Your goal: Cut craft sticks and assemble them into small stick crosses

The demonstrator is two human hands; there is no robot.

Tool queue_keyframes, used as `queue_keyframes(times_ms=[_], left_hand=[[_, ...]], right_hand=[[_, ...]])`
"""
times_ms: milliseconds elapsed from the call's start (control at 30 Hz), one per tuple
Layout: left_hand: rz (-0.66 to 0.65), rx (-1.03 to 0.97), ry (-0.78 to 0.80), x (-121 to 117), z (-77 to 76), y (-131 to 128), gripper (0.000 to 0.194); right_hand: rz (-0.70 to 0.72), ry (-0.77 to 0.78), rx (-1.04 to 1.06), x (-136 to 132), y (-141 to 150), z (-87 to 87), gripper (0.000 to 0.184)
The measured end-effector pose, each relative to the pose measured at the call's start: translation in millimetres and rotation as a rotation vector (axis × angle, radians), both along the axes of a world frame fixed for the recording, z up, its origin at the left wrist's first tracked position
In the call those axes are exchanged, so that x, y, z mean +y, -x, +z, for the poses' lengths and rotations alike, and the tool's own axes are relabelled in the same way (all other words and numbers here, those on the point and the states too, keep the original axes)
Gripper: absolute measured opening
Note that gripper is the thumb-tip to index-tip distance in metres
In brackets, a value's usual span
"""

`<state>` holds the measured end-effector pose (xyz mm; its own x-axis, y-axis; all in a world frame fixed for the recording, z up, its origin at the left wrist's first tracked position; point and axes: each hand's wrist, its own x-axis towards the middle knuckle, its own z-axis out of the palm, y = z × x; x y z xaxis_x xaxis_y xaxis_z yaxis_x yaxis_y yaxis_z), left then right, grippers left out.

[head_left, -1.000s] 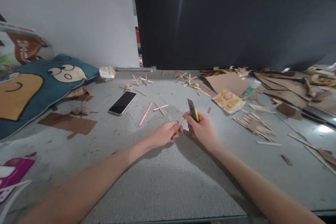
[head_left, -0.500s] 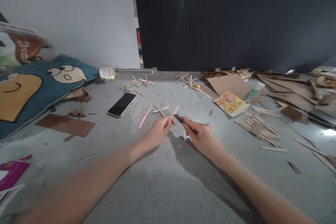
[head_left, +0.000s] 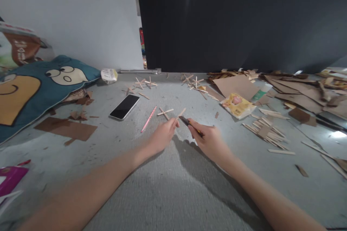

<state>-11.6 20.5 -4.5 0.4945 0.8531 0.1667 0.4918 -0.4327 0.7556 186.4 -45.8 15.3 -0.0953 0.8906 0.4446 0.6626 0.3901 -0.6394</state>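
The grey, faintly grained table (head_left: pixel 168 195) spreads under my hands. My right hand (head_left: pixel 213 141) is wrapped round a slim utility knife (head_left: pixel 187 122), yellow and dark, its long axis slanting away to my left. My left hand (head_left: pixel 163 134) pinches a flat, pale wooden stick (head_left: pixel 182 112), its free end pointing away to my right, beside the knife's tip and just right of two crossed sticks (head_left: pixel 163 113).

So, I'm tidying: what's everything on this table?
Plush cushion: 1, teal, left
Flat phone: 1, black, left
Thin rod: 1, pink, centre
Wooden sticks: many, pale, back, centre, right
Cardboard scraps: many, brown, sides
Flat packet: 1, yellow, right
Round tube: 1, green-white, right
Boxy object: 1, magenta, left
Metal bar: 1, silver, back
Small package: 1, white, back
Slim cutter: 1, yellow-black, centre
Left hand: 1, bare, gripping stick
Right hand: 1, bare, centre
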Motion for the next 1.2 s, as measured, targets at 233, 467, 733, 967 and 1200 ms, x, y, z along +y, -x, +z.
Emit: queue_keyframes(times_ms=[233,467,733,967,1200], left_hand=[[-0.001,0.178,-0.112,-1.2,5.2,4.7,0.025],[0.006,0.166,-0.132,-1.5,6.4,3.2,0.022],[0.021,0.176,-0.114,-3.7,6.7,3.1,0.026],[0.017,0.178,-0.12,-4.3,6.5,4.4,0.027],[0.023,0.177,-0.118,-4.4,7.1,3.3,0.026]], right_hand=[[-0.076,0.062,0.004,-5.3,10.7,1.4,0.045],[-0.06,0.183,0.134,-5.4,16.5,4.2,0.047],[-0.012,0.306,0.309,-4.1,18.2,4.2,0.04],[0.04,0.466,0.53,-3.9,21.3,3.9,0.034],[0.051,0.562,0.65,-3.4,23.6,6.2,0.034]])
